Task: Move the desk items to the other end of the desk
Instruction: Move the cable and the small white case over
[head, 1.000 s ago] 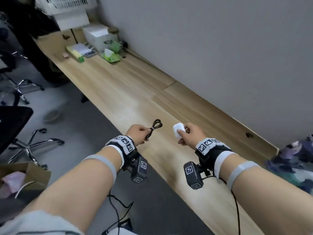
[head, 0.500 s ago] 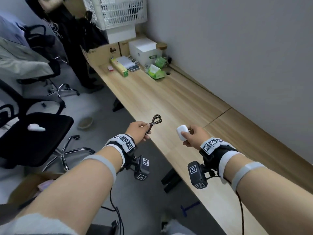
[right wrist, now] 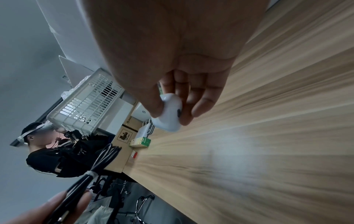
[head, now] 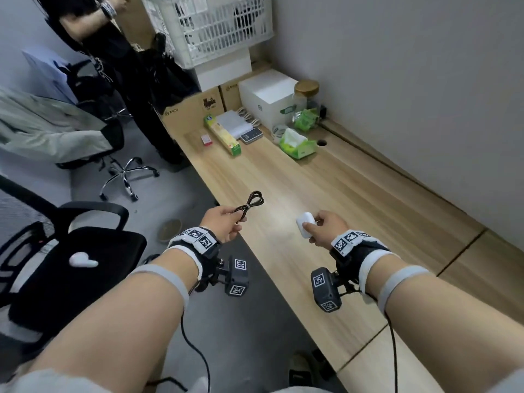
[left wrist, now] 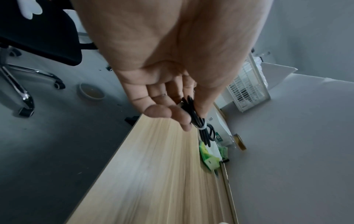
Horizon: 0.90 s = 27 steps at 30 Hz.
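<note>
Both hands have travelled along the bench (head: 354, 194) toward its cluttered far end: the left hand (head: 222, 224), with the tied black cable (head: 249, 204) in its grip, and the right hand (head: 326, 229), with the white earbud case (head: 306, 224), now sit much nearer the green tissue pack (head: 297, 144) and white box (head: 269, 95). The white basket (head: 212, 26) (a second ago barely in frame) looms large, and a standing person (head: 113, 52) has come into sight.

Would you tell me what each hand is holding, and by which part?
Left hand pinches the bundled black cable by its loose end; right hand grips the white case by its sides.
</note>
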### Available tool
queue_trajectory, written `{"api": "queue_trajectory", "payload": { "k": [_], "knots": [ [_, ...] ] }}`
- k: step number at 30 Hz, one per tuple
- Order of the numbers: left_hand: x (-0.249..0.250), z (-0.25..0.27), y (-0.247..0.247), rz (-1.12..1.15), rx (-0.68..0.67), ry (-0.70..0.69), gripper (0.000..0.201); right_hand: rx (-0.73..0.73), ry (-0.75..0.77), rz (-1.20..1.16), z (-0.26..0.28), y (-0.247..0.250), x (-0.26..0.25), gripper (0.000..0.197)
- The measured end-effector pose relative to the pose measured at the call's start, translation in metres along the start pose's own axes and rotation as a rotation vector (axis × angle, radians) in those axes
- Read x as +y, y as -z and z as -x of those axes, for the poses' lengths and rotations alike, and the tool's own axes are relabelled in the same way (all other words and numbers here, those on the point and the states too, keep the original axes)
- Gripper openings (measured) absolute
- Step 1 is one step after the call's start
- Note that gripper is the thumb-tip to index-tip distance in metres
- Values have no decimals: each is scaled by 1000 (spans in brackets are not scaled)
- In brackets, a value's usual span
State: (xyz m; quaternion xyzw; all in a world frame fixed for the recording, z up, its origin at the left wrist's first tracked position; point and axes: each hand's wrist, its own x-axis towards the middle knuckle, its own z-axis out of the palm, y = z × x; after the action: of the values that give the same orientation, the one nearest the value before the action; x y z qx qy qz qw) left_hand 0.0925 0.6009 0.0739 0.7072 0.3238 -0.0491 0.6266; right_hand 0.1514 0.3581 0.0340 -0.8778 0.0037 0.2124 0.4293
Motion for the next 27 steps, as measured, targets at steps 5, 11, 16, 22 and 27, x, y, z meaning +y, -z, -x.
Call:
{"api": "queue_trajectory", "payload": {
  "k": [5, 11, 16, 22, 27],
  "knots": [
    [25, -67, 13, 99, 9, 65, 5, -54, -6, 74, -62, -7, -36, 20],
    [55, -190, 6, 185, -65, 116, 22, -16, -125, -28, -158, -31, -69, 11],
    [72, -309, -5, 173, -128, 144, 26, 67, -251, -107, -236, -56, -95, 8],
    [90, -417, -15, -53, -135, 121, 25, 88, -399, -51, -319, -84, -103, 17],
    [101, -463, -33, 18, -214, 163, 25, 135, -532, -277, -363, -92, -129, 9]
  ]
}}
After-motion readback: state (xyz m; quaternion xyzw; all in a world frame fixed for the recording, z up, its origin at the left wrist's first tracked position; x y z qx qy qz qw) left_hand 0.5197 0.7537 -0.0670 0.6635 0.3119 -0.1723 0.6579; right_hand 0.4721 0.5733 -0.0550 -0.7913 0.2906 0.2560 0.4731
